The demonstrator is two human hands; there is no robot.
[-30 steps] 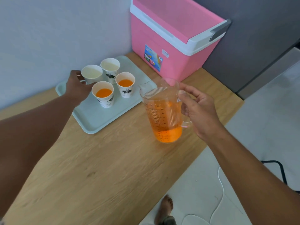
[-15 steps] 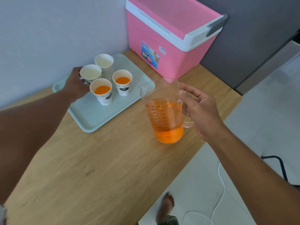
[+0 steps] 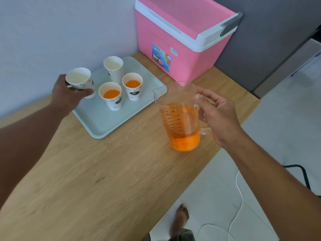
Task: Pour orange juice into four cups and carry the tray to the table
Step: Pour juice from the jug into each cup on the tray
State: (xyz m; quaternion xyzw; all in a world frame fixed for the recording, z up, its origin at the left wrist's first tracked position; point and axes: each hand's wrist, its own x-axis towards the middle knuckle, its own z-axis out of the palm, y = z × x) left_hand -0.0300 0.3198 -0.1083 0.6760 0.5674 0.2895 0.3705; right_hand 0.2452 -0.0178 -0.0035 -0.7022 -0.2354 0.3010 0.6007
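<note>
**Two cups filled, two to go**

Pale wood grain runs the length of the countertop (image 3: 97, 171), which sits against a white wall with a pink plastic cooler box (image 3: 180, 42) with a white-rimmed lid at its far end. Beside the cooler lies a light green rectangular plastic tray (image 3: 97, 119). On it stand three white printed paper cups: two hold orange juice, the nearer one (image 3: 110, 96) and the one to its right (image 3: 132, 86), while the cup at the back (image 3: 113, 68) is empty. A fourth white paper cup (image 3: 79, 79), also empty, is tilted and lifted off the tray, gripped around its side by the person's left hand (image 3: 66, 94) over the tray's left end.

The right hand (image 3: 217, 115) curls round the handle of a clear plastic measuring jug (image 3: 180, 117), thumb toward its rim. The jug stands upright near the counter's front edge, just right of the tray, its spout pointing toward the cups, with orange juice filling roughly its bottom fifth.

Down on the light floor a bare foot (image 3: 180, 218) shows, with a white cable (image 3: 236, 206) looping beside it.
</note>
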